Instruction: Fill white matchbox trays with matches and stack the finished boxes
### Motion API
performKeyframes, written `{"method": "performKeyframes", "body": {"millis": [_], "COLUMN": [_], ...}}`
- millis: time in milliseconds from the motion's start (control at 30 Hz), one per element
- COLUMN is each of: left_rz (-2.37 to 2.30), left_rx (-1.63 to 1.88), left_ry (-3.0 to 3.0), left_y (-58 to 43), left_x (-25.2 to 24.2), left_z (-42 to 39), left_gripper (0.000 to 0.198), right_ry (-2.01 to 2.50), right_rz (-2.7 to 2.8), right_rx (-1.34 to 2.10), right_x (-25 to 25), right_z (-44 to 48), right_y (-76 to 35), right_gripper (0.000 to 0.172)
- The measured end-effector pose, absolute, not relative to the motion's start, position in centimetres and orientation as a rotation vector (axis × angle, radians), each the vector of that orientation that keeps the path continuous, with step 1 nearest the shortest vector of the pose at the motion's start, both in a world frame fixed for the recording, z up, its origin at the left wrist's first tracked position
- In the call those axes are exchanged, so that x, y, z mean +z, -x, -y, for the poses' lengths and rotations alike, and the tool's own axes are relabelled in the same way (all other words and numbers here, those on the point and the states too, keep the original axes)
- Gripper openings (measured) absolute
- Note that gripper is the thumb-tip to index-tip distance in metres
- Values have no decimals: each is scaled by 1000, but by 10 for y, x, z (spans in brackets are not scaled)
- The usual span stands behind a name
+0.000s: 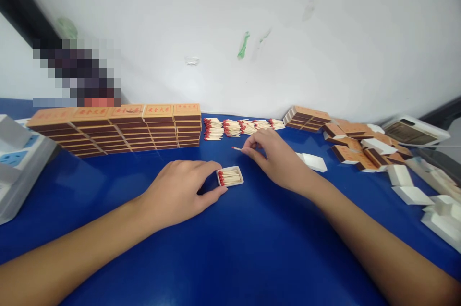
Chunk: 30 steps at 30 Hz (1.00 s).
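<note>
A small white matchbox tray (231,183) lies on the blue table, holding a layer of red-tipped matches (230,176). My left hand (183,190) grips the tray's left end between thumb and fingers. Just beyond the tray and to its right, my right hand (272,157) pinches a single match (236,148), its red head pointing left. Behind that hand, loose matches (232,128) lie in several bunches in a row along the wall. A white empty tray (314,162) sits partly hidden by my right wrist.
Closed matchboxes (158,126) form a long stacked wall at back left; a smaller stack (308,117) stands at back right. Loose matchbox sleeves (347,152) and white trays (410,195) are heaped at right. A grey bin (29,181) is at the left edge.
</note>
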<state>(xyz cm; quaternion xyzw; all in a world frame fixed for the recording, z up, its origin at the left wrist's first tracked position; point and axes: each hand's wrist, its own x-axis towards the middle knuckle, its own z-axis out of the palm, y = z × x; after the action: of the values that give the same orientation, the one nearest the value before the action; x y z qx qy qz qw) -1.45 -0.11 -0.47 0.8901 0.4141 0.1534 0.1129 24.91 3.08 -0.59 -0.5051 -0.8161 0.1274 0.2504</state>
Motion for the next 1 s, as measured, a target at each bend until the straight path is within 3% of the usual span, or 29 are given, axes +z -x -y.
{"method": "performKeyframes", "body": {"millis": [200,667,800,1000], "left_rz": [-1185,-1201,-1180,-1163], "left_rx": [476,417,432,440], "left_ry": [-2598,-2562,-2575,-2582], "left_y": [14,14,14,15], "left_x": [-4,-4,-5,-5], "left_z": [1,0,1,0], "left_gripper": [22,25,24,26], "right_ry": [1218,1241,1341,1354], "right_rz": [2426,2439,2446,2395], "right_rx": [611,302,334,446], "right_x": [15,-3,-2,10], "right_z": [5,-81,-81,-55], "right_y": [-233,-194,-191,-218], "right_gripper": [13,3,14,16]}}
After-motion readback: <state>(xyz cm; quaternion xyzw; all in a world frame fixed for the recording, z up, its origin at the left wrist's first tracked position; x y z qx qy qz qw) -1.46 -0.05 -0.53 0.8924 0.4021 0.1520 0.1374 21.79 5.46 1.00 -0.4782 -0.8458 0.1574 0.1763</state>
